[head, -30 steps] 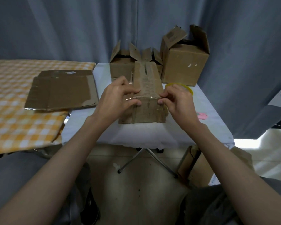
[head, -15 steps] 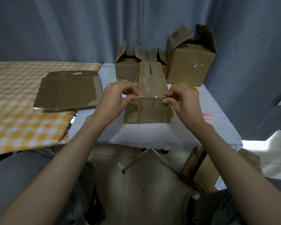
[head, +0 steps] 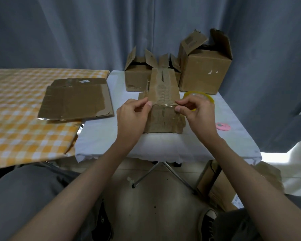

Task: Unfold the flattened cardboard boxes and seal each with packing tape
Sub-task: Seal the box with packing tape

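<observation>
At frame centre, the left hand [head: 132, 113] and right hand [head: 195, 108] are pinching opposite ends of a tape strip [head: 164, 105] lying crosswise over the box [head: 163, 101], whose long axis is running away up-frame.

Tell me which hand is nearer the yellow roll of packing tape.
Right. The right hand overlaps the yellow roll of packing tape; the left hand is across the cardboard box.

— Both forearms reach forward, bare, angling in toward each other. Left hand [head: 131, 115]?

— Knuckles up, fingers [head: 147, 106] curled, thumb and forefinger pinched together at the tips.

— And the right hand [head: 196, 113]?

— Mirrors it: curled, thumb meeting forefinger in a pinch, the two hands level and facing each other, apart.
</observation>
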